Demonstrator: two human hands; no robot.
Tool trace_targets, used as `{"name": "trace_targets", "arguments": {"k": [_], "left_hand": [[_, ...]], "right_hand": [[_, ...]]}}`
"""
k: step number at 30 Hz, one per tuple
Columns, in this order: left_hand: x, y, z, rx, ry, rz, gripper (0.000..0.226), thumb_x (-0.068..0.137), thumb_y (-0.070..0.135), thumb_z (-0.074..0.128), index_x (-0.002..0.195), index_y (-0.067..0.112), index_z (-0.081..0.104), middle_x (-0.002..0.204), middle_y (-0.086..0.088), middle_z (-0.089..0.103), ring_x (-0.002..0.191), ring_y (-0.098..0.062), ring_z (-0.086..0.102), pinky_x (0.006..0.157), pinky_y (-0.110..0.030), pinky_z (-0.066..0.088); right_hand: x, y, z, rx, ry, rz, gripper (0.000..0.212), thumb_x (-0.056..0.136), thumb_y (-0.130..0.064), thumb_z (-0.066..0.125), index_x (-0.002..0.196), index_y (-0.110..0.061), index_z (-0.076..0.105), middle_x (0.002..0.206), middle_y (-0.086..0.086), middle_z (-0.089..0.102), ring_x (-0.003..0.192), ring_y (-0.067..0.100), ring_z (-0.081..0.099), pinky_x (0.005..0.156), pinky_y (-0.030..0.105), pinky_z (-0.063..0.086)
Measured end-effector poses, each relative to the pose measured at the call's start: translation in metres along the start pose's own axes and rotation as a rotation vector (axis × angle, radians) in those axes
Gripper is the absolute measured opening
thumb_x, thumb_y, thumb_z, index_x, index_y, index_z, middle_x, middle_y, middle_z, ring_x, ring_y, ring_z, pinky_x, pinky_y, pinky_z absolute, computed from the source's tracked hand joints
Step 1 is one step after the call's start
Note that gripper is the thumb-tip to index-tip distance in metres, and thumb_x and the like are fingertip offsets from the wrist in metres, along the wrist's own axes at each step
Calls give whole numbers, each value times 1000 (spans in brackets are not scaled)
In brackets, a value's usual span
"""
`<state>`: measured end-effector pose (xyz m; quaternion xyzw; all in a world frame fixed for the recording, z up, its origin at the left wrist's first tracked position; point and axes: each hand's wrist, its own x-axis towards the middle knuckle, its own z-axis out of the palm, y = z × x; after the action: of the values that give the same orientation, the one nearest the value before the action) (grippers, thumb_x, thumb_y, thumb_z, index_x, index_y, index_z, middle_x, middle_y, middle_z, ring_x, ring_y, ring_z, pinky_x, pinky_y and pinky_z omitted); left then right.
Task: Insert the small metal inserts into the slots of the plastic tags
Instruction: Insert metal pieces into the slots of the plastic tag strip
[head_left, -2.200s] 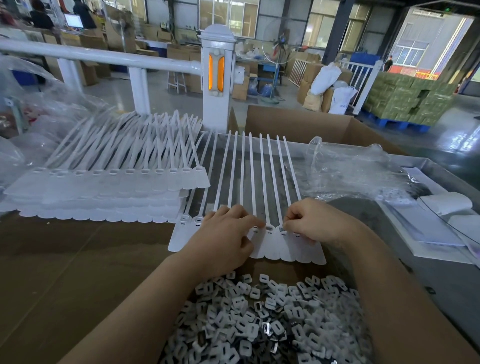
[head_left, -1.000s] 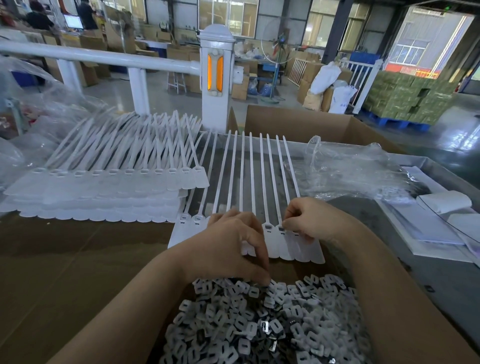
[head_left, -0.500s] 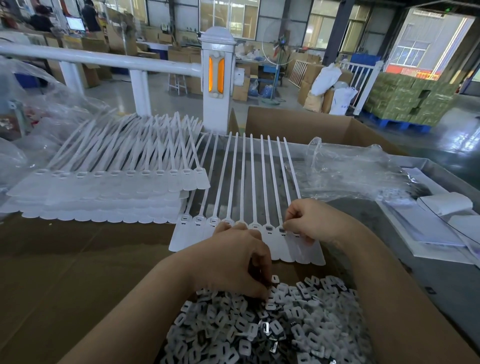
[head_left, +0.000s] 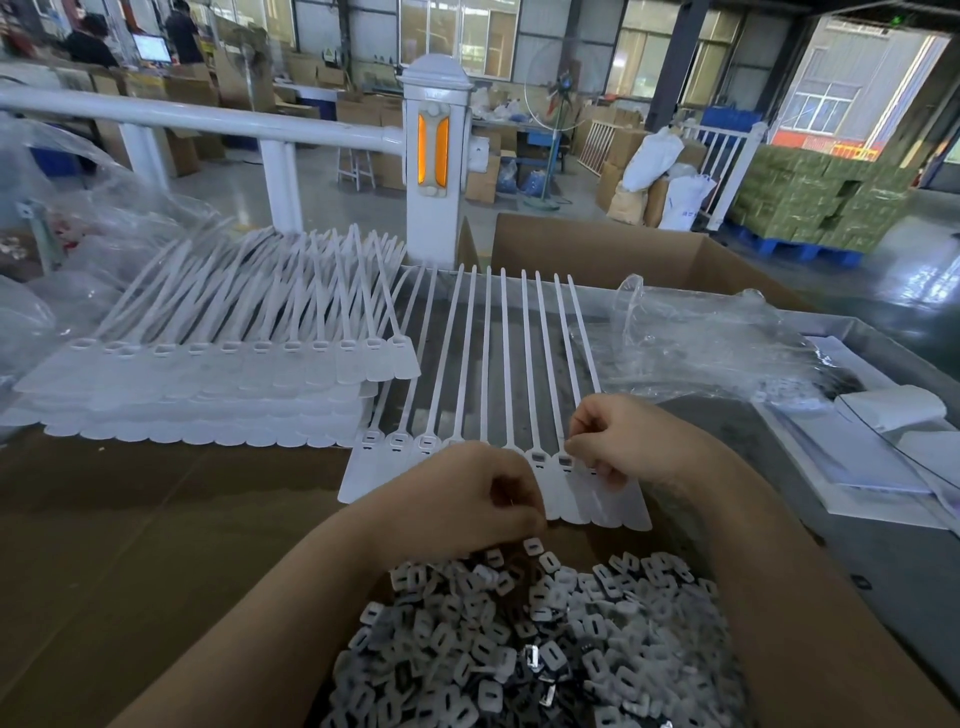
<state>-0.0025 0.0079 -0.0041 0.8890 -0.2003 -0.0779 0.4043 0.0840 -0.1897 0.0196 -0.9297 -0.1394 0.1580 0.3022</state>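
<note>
Brown cardboard-covered bench (head_left: 130, 545) in a factory hall; grey metal tray edge (head_left: 883, 343) on the right side, concrete floor beyond. White railing post with orange reflector strips (head_left: 434, 156) stands just behind the bench, open brown cardboard carton (head_left: 597, 249) beside it, stacked green boxes on a blue pallet (head_left: 821, 208) far right, people at a monitor far left. On the bench left: tall stack of white plastic tags with long thin tails (head_left: 218, 374), crumpled clear plastic bags (head_left: 78, 218) behind it. Right of centre: clear plastic wrap (head_left: 717, 338) and white flat sheets (head_left: 883, 447). Centre: one flat row of joined white plastic tags (head_left: 467, 364), tails pointing away, flag ends toward the person; several heads at the left end show dark slots. Near edge: heap of small grey-white square metal inserts (head_left: 519, 639) in a cardboard box. Left hand (head_left: 467, 499) sits between the heap and the tag row, fingers curled, tips together just above the heap; probably pinching an insert, but it's hidden, so cannot tell. Right hand (head_left: 618, 441) rests on the right end of the row, fingers curled, thumb and forefinger pinching a tag head. Both forearms cross over the heap.
</note>
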Motion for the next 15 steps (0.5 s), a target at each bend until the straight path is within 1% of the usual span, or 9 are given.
{"name": "trace_targets", "arguments": {"k": [2, 4, 6, 8, 11, 15], "left_hand": [[2, -3, -2, -124, 87, -55, 8, 88, 26, 71, 83, 31, 69, 84, 16, 72, 78, 0, 67, 71, -15, 53], [3, -4, -4, -243, 129, -121, 4, 87, 23, 73, 85, 25, 70, 83, 9, 75, 77, -5, 70, 71, -18, 55], [2, -5, -5, -316, 107, -156, 3, 85, 20, 74, 86, 21, 71, 82, 4, 76, 75, -8, 72, 65, -13, 52], [2, -4, -5, -390, 87, -185, 6, 85, 18, 75, 88, 16, 71, 83, 1, 77, 74, -10, 73, 62, -13, 51], [2, -5, -7, -548, 121, -245, 14, 84, 14, 77, 93, 11, 67, 85, -6, 77, 78, -18, 75, 63, -19, 55], [2, -7, -8, -617, 185, -275, 23, 80, 15, 81, 93, 9, 63, 84, -9, 77, 76, -19, 75, 64, -22, 57]], "right_hand": [[1, -1, -1, 29, 10, -40, 2, 96, -14, 61, 95, -15, 62, 85, 5, 67, 64, 9, 62, 53, 16, 50], [0, -2, -3, 67, -26, -102, 3, 94, -15, 64, 96, -17, 65, 84, 3, 68, 62, 5, 63, 56, 17, 51], [-3, -5, -5, 123, -121, -162, 3, 92, -15, 67, 95, -18, 68, 80, 1, 71, 62, 3, 64, 57, 19, 52], [-7, -9, -6, 165, -243, -203, 4, 91, -15, 69, 94, -18, 70, 79, -1, 73, 67, 5, 65, 57, 20, 53], [-10, -14, -6, 162, -375, -210, 6, 91, -13, 70, 96, -16, 71, 83, 3, 75, 71, 8, 66, 59, 21, 54], [-12, -18, -4, 111, -411, -186, 7, 91, -15, 70, 98, -14, 71, 83, 2, 75, 72, 8, 66, 57, 21, 53]]}}
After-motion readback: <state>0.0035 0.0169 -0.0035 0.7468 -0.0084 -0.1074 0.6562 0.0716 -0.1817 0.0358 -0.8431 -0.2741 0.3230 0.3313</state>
